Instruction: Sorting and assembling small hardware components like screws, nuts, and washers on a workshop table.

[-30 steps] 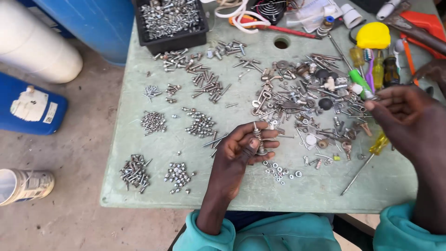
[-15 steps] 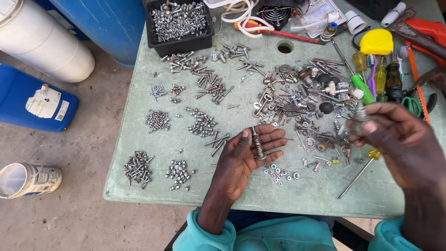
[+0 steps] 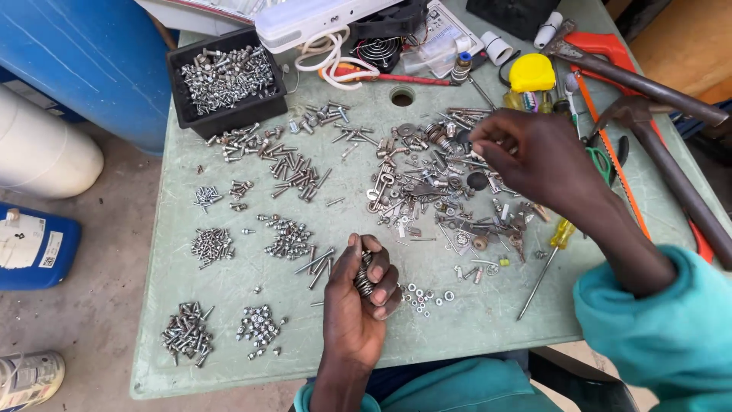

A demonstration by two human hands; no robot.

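Left of the big messy pile [image 3: 450, 183] many small heaps [image 3: 288, 236] are sorted already, the left hand [image 3: 358, 301] grips a washer-stacked bolt [image 3: 364, 276], and the right hand [image 3: 534, 156] pinches, maybe, one small bit.
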